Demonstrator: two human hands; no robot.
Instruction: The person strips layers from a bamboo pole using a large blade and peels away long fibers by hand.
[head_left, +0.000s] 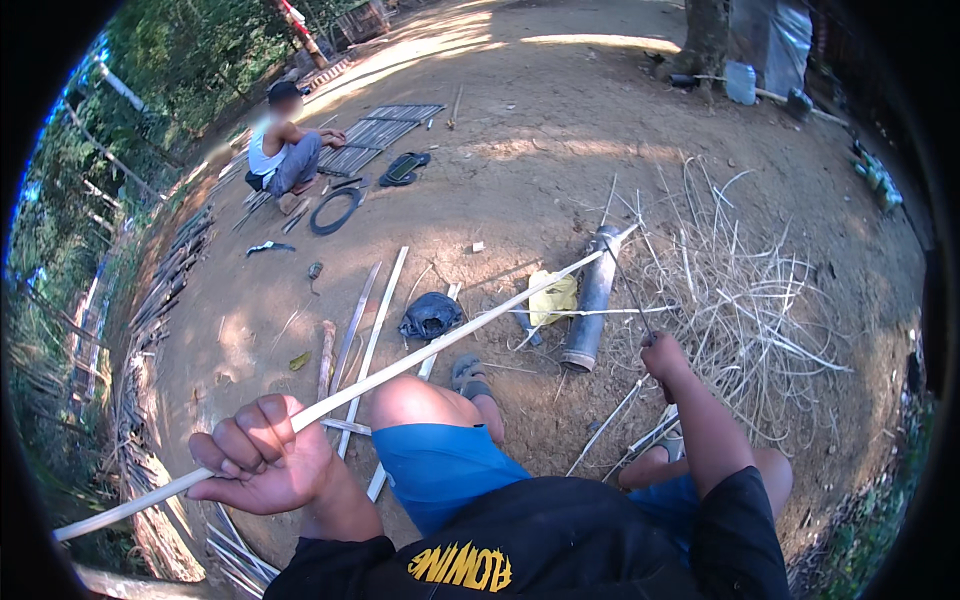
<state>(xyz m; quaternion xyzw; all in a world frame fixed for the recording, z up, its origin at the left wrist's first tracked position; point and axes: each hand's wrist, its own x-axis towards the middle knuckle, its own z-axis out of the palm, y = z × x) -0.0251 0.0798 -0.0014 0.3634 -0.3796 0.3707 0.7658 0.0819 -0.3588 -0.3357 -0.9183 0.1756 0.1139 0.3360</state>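
My left hand [262,452] is closed around a long pale bamboo strip [420,357]. The strip slants up to the right, with its far end over the top of a grey cylinder [590,315] lying on the ground. In my right hand [666,360] is a thin dark knife [628,283], its fingers wrapped round the handle end. The blade points up and away, meeting the strip's far end near the cylinder's top. Whether the blade is cutting into the strip is too small to tell. Beside the cylinder lies a yellow bag [553,299].
A heap of pale shavings [745,320] spreads at the right. Near my left knee are a black plastic bag [431,316], several loose strips [377,335] and a long blade-like piece [357,325]. Farther left, a person [284,150] squats by a slatted panel [385,135] and a black coil [336,211].
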